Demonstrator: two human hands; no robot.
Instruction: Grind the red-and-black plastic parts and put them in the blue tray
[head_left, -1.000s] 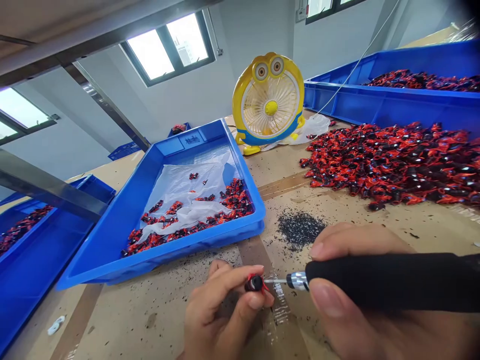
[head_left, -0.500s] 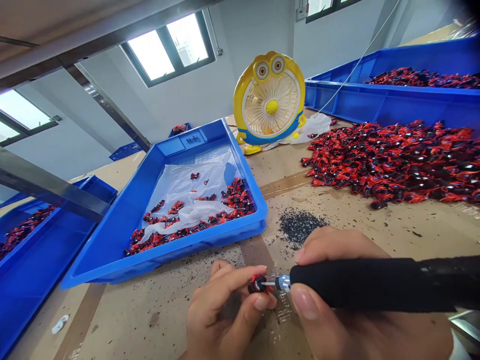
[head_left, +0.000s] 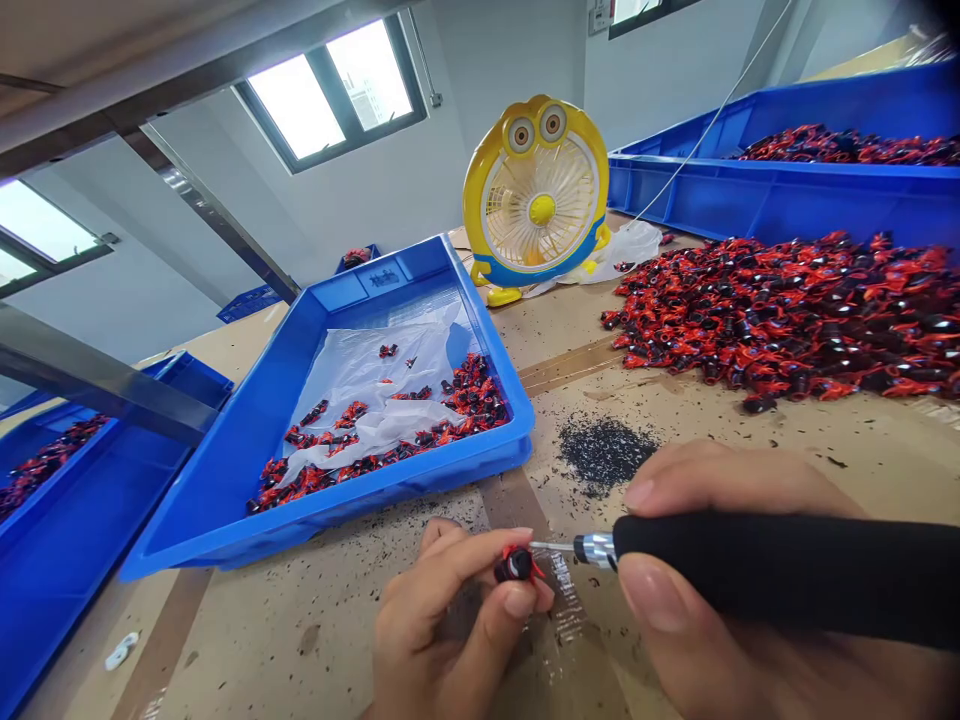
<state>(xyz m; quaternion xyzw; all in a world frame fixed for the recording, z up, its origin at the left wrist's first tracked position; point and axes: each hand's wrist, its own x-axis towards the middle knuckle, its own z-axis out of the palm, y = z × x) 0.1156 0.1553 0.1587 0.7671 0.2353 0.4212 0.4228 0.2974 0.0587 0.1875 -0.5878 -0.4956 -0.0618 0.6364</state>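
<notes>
Over the near part of a cardboard-covered table (head_left: pixel 300 610), my left hand (head_left: pixel 442 620) pinches a small red-and-black part (head_left: pixel 514 566) between thumb and fingers. My right hand (head_left: pixel 720 655) is wrapped round a black-handled tool (head_left: pixel 772 570), its thin metal tip beside the part; I cannot tell whether they touch. Beyond, black flecks (head_left: pixel 604 450) lie between a blue tray's (head_left: pixel 330 522) near right corner and a red-and-black heap (head_left: pixel 787 320).

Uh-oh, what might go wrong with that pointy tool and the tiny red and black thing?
The thin metal tip is very close to the left hand, so a slip might poke it. The small piece is only pinched, so it might pop loose. The loose black crumbs could scatter if bumped.
</notes>
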